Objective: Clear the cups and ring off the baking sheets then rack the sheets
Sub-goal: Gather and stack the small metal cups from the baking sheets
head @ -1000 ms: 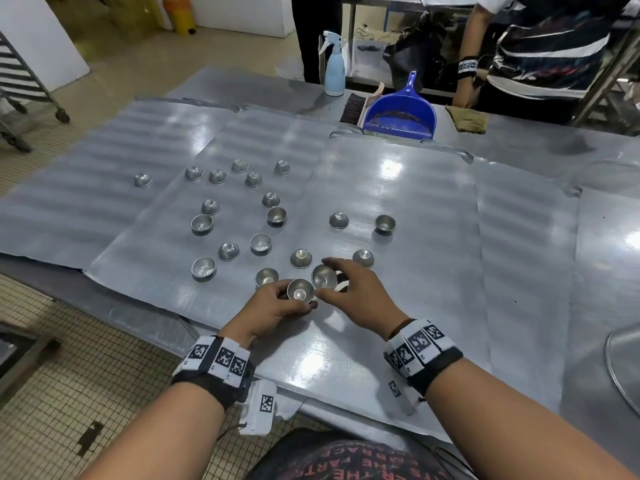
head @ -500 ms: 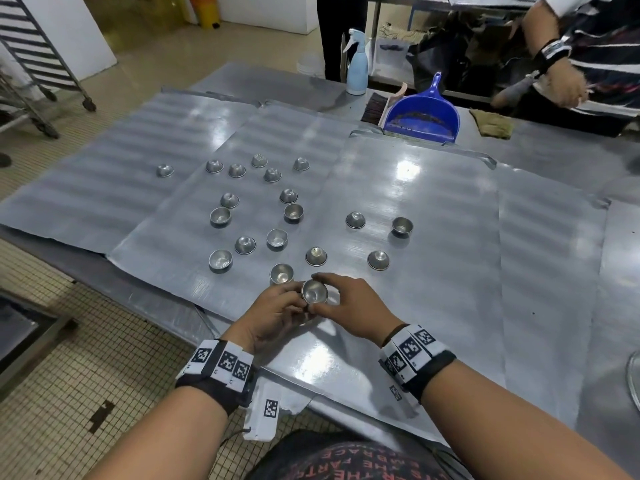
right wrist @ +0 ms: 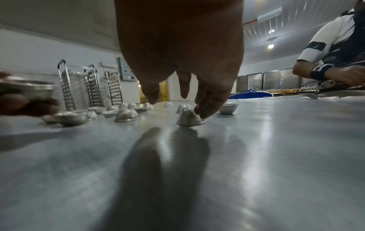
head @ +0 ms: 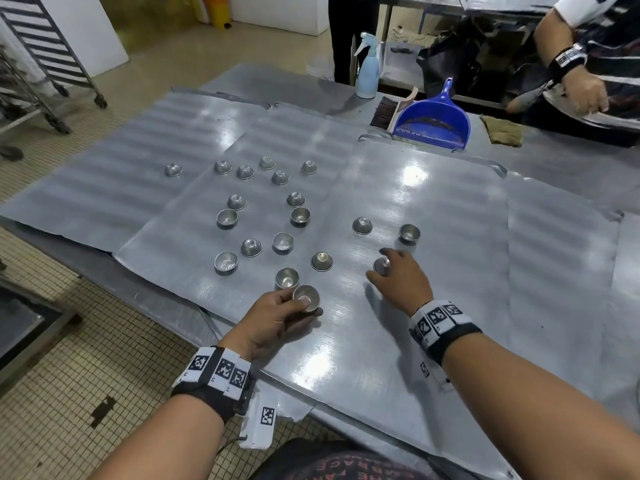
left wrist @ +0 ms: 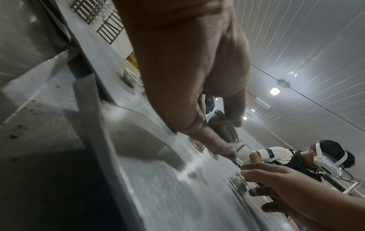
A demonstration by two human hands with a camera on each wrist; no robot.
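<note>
Several small metal cups (head: 283,241) stand scattered on overlapping flat baking sheets (head: 433,209), some upright and some upside down. My left hand (head: 282,311) holds a small nested stack of cups (head: 306,297) just above the near sheet; the left wrist view shows the stack (left wrist: 222,126) pinched between thumb and fingers. My right hand (head: 398,277) hovers over an upside-down cup (head: 382,265) with straight, spread fingers (right wrist: 207,107), which touch that cup (right wrist: 189,118). No ring is in view.
A blue dustpan (head: 433,119) with a brush and a spray bottle (head: 367,69) stand at the table's far edge. Another person (head: 588,64) works at the far right. Wheeled sheet racks (head: 45,60) stand on the tiled floor at the left.
My right hand let go of the cup it was stacking and moved right and forward to an upside-down cup. My left hand kept the stack and stayed near the front edge.
</note>
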